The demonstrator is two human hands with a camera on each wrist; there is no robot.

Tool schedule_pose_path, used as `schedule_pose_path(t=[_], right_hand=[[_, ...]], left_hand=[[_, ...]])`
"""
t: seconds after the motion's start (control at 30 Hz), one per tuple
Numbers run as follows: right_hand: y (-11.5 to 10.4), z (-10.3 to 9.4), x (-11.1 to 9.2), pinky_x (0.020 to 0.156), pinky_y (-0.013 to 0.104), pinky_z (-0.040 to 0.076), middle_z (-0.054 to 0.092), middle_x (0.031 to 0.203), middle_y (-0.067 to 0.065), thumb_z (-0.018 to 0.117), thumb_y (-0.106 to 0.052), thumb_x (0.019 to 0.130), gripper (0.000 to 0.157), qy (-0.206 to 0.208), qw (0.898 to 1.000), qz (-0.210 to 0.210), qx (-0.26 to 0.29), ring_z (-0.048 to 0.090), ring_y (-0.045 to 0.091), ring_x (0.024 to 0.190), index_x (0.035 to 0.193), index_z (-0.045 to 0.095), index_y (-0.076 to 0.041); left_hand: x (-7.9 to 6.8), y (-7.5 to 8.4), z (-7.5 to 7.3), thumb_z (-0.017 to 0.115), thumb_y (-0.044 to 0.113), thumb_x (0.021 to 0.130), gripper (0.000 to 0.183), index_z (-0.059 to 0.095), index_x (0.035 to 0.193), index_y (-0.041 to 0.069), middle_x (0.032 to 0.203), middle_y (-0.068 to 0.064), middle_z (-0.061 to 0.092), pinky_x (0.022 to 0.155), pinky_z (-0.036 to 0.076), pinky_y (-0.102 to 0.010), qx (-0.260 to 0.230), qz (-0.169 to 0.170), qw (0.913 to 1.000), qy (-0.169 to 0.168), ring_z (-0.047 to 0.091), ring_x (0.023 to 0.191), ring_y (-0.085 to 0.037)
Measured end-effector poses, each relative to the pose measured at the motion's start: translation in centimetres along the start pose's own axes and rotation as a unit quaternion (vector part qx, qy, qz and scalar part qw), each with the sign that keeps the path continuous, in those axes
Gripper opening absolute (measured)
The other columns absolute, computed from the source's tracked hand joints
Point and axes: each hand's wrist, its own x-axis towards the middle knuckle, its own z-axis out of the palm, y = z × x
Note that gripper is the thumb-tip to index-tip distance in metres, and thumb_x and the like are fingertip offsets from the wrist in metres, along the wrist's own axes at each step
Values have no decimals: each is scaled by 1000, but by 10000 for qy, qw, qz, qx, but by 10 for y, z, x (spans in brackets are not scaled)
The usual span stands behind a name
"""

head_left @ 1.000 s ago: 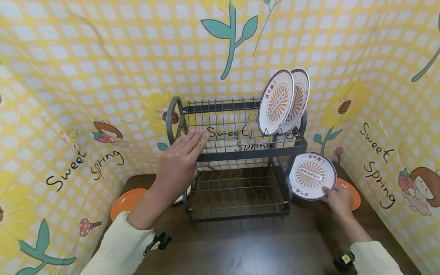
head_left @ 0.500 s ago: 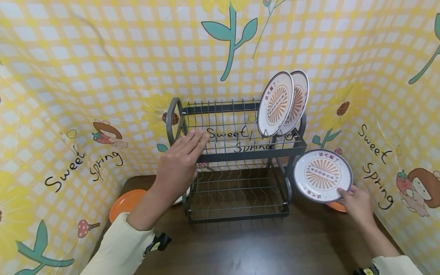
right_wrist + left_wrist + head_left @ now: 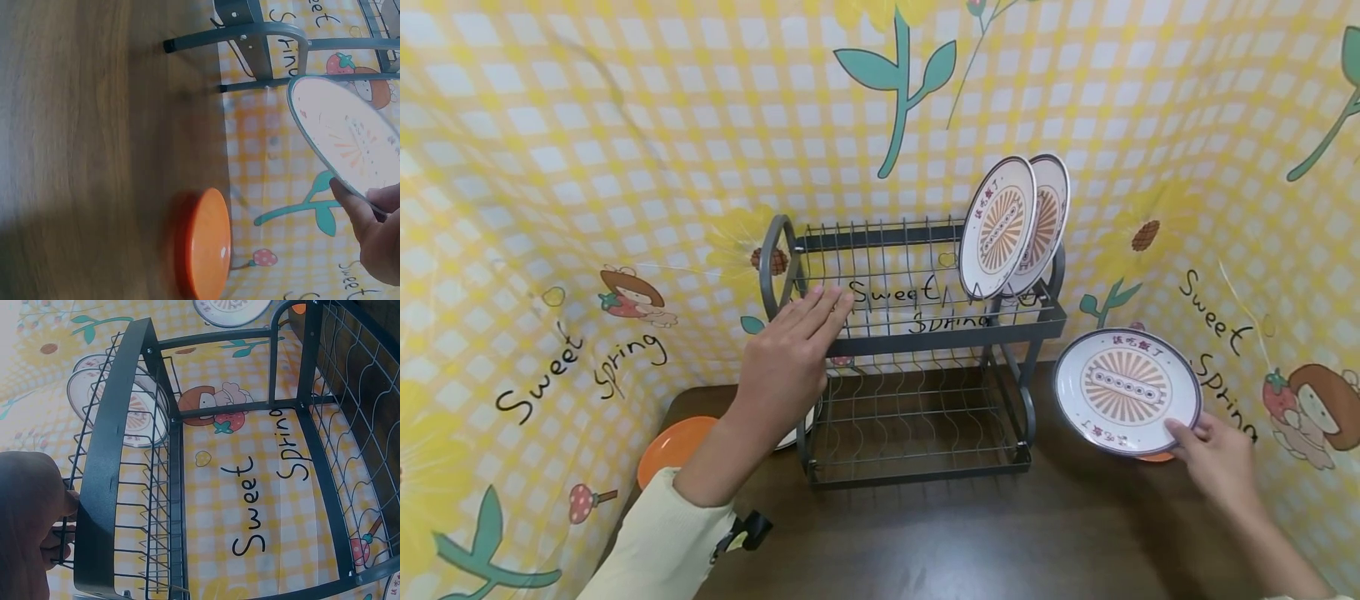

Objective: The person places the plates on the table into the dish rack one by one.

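In the head view my right hand [image 3: 1221, 458] pinches the lower right rim of a white plate [image 3: 1123, 392] with an orange sunburst and red lettering, thumb on its face. The plate hangs tilted beside a dark grey two-tier dish rack [image 3: 947, 337]. My left hand [image 3: 786, 354] rests over the left front of the rack's upper tier, fingers extended together. In the left wrist view its fingertips lie at the tier's wires behind the front bar. Two matching plates, a front one [image 3: 997, 227] and a rear one [image 3: 1051, 212], stand upright at the upper tier's right end.
An orange plate [image 3: 677, 446] lies on the brown table [image 3: 925, 542] left of the rack, partly behind my left forearm. Another orange plate [image 3: 209, 247] sits on the right. Behind the rack's left leg shows part of a white plate [image 3: 797, 433]. Yellow checked cloth [image 3: 700, 125] surrounds the table.
My right hand has brought the white plate rightward from beside the rack's right leg and up toward me, covering more of the right orange plate. My left hand has stayed on the rack.
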Motion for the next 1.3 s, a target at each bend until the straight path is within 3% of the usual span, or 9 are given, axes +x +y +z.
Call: schedule_pose_path(t=[0.1, 0.2, 0.5, 0.73, 0.97, 1.07, 1.17, 1.3], right_hand=[[-3, -6, -4, 54, 16, 56, 79, 78, 8, 56, -25, 106, 51, 34, 10000, 6, 39, 64, -11, 58, 130, 55, 21], [-5, -11, -8, 52, 16, 54, 77, 70, -4, 58, -25, 105, 49, 86, 9999, -41, -115, 64, -10, 56, 126, 58, 19], [-15, -15, -22, 54, 15, 56, 71, 67, -23, 65, -14, 101, 34, -28, 9981, -615, 68, 66, -8, 59, 112, 63, 18], [-29, -6, -37, 50, 18, 55, 71, 68, -21, 69, -7, 98, 22, -289, 9940, -1014, 297, 66, -1, 58, 104, 67, 14], [-52, 5, -52, 52, 16, 55, 76, 75, -12, 71, -9, 97, 27, -310, 9888, -1454, 137, 64, -7, 63, 113, 69, 12], [-61, 9, -59, 55, 14, 56, 76, 78, -15, 72, -4, 95, 22, -280, 9826, -1821, 253, 64, -9, 66, 110, 70, 11], [-69, 14, -65, 53, 12, 53, 72, 79, -26, 73, 5, 90, 14, -164, 9712, -2328, 481, 63, -10, 65, 104, 72, 8], [-83, 20, -74, 54, 9, 53, 69, 86, -33, 76, 14, 83, 20, 67, 9539, -2933, 640, 66, -13, 70, 101, 74, 7]], left_hand=[[0, 1, 0, 58, -15, 85, 64, 61, 144, 9, 143, -12, 64, 108, 54, -45, -23, -15, 10000, -16, 63, 131, -29], [0, 1, 0, 59, -15, 85, 63, 61, 143, 8, 143, -12, 64, 108, 54, -45, -48, -26, 10000, -30, 63, 131, -30], [0, 0, 0, 59, -15, 85, 63, 61, 143, 8, 142, -12, 64, 108, 53, -45, -21, -17, 10000, 6, 63, 131, -30], [0, 1, 0, 60, -15, 85, 62, 61, 143, 8, 143, -13, 64, 108, 54, -45, -15, -4, 10000, 37, 63, 131, -30], [-1, 1, 0, 60, -15, 85, 63, 62, 143, 8, 143, -12, 64, 107, 54, -45, -52, -45, 10000, 5, 63, 131, -29], [-1, 1, 0, 60, -15, 85, 63, 62, 143, 8, 142, -12, 65, 107, 54, -45, -51, -35, 10000, 28, 63, 131, -29], [-1, 1, 0, 60, -15, 85, 62, 62, 142, 8, 141, -12, 65, 107, 54, -45, -45, -23, 10000, 41, 63, 130, -30], [0, 1, 0, 59, -15, 85, 62, 62, 143, 8, 142, -12, 65, 108, 54, -45, -39, -22, 10000, 27, 63, 131, -29]])
